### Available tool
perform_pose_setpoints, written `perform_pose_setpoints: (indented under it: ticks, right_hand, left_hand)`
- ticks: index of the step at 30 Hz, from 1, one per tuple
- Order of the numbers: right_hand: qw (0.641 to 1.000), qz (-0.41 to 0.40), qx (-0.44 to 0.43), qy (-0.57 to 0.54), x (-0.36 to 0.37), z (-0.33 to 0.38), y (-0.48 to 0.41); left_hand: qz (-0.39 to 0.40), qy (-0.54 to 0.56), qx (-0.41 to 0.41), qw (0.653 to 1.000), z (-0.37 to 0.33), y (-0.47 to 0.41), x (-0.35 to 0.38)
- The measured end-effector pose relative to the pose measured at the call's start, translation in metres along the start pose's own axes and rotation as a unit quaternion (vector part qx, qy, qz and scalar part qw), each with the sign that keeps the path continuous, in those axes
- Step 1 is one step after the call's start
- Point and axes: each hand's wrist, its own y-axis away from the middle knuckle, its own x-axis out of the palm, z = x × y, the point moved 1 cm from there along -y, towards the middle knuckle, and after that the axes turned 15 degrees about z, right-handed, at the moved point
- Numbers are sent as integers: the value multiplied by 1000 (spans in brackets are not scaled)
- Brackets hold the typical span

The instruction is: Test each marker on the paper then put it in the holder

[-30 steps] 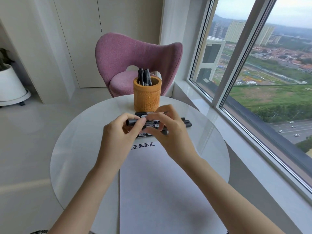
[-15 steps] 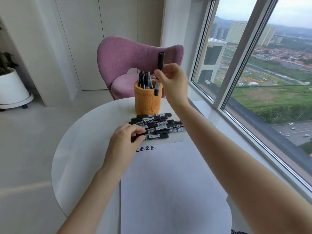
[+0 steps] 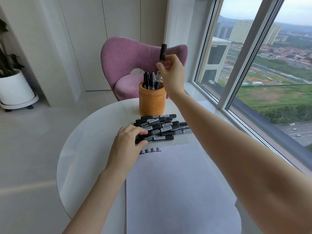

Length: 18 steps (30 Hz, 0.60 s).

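Black marker (image 3: 162, 54), pinched upright in the right hand (image 3: 172, 73), has dropped since half a second ago. Its lower end now sits inside the wooden holder (image 3: 152, 102), so insertion is nearly complete. Left hand (image 3: 128, 141) grips the nearest marker (image 3: 157, 138) of the pile (image 3: 167, 125). Paper (image 3: 177, 183) bears four 正 marks (image 3: 150, 150); one label (image 3: 157, 122) reads 700.

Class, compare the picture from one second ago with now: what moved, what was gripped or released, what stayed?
The right hand carried the black marker up and forward from above the pile; its lower end now dips into the holder. The left hand let it go and now grips the nearest marker of the pile. Holder, paper and table stayed put.
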Motion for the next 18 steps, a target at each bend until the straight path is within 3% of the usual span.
perform_pose_setpoints:
  ticks: [4, 10, 18]
  right_hand:
    - [999, 27, 17, 33, 5, -3, 3]
    - [978, 86, 27, 190, 14, -24, 15]
    - [962, 77, 29, 262, 13, -36, 21]
  left_hand:
    - [-1, -8, -2, 1000, -1, -2, 0]
    - [9, 3, -8, 1000, 3, -3, 1]
    - [14, 11, -10, 1000, 4, -3, 3]
